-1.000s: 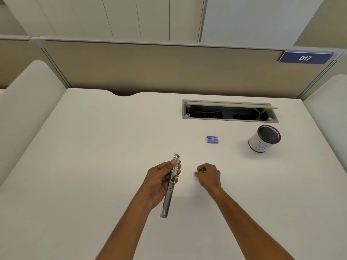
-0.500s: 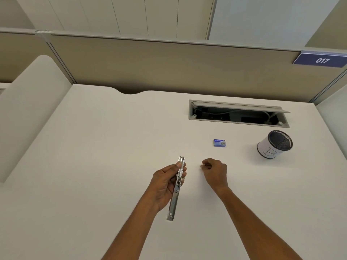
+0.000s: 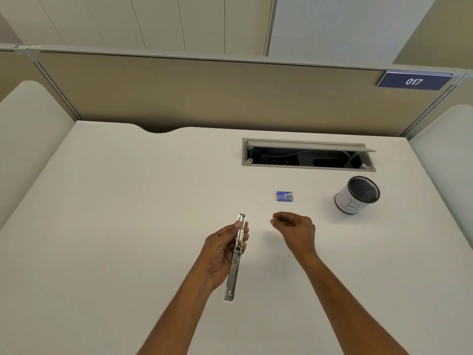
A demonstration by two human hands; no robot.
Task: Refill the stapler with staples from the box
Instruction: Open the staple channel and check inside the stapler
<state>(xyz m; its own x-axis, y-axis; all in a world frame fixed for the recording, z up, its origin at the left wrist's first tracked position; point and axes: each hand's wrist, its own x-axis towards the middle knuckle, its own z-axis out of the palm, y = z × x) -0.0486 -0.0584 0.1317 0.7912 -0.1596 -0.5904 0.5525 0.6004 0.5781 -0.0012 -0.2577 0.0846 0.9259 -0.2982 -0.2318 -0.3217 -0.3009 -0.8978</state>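
Note:
A slim silver stapler (image 3: 234, 275) is folded out straight and points away from me. My left hand (image 3: 218, 253) grips it round its middle, thumb on top near the front end, just above the white desk (image 3: 115, 213). To its right my right hand (image 3: 299, 231) hovers with fingers curled, thumb and forefinger pinching a tiny pale strip of staples (image 3: 272, 221). The small blue staple box (image 3: 284, 196) lies flat on the desk beyond my right hand, apart from it.
A white pen cup (image 3: 357, 194) with a black mesh inside stands at the right. Behind the box, an open cable hatch (image 3: 307, 155) is sunk into the desk. Beige partition panels close off the back and sides.
My right hand has shifted a little away from me and to the right, still pinched. The left hand keeps the stapler in the same pose. The view has tilted slightly.

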